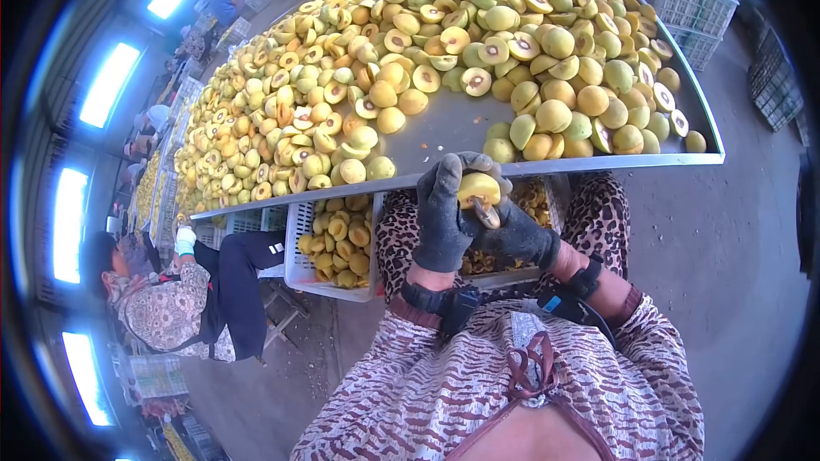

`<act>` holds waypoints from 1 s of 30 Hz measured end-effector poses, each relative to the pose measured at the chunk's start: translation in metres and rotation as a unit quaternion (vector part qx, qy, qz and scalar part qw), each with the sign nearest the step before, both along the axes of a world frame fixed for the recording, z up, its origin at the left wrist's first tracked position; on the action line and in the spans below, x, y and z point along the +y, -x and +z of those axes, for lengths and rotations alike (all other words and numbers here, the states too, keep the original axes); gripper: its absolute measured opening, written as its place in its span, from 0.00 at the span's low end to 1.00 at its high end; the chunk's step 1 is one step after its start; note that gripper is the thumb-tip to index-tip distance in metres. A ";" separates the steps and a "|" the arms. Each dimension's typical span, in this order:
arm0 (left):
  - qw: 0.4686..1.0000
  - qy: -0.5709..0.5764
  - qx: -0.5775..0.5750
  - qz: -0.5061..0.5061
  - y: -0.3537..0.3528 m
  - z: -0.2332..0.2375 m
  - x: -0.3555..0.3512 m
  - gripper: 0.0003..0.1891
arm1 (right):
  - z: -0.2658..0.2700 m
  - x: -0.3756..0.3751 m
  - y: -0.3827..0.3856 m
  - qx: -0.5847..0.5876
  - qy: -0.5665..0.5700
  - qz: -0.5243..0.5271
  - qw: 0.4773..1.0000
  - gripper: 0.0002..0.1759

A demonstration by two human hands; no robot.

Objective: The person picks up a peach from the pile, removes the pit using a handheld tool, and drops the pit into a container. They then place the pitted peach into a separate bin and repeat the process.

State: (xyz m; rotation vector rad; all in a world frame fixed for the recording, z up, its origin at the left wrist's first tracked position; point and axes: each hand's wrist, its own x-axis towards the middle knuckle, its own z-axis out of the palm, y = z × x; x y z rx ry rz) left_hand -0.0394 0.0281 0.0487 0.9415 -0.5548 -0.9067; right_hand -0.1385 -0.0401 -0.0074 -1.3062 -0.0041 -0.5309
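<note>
A yellow peach half (480, 185) is held at the near edge of the metal table, cut side partly toward me. My left hand (442, 215), in a dark grey glove, is closed around its left side. My right hand (519, 235), gloved too, is closed just below and right of the fruit. A small pitting tool (487, 215) with a rounded, shiny end sticks out from the right fingers against the peach half; its handle is hidden in the glove. Below my hands, between my knees, a container holds orange-yellow fruit pieces (534, 201).
Halved and whole-looking peaches (282, 119) are heaped on the raised-rim metal table (461, 124). A white crate (299, 248) of hollowed halves stands at my left knee. Another person (171, 299) sits at left. Stacked crates (683, 0) stand at the back right.
</note>
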 end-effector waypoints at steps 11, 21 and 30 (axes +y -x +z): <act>0.904 -0.274 -0.260 0.198 -0.142 -0.034 0.110 0.31 | -0.022 -0.015 0.038 0.177 0.107 0.086 0.975 0.11; 0.737 -0.127 -0.643 0.164 -0.167 -0.079 -0.155 0.22 | -0.038 -0.012 0.060 0.291 0.308 -0.074 0.903 0.08; 0.901 -0.357 -0.214 -0.122 -0.137 -0.048 -0.142 0.18 | -0.013 -0.024 0.056 0.212 0.042 -0.163 0.963 0.07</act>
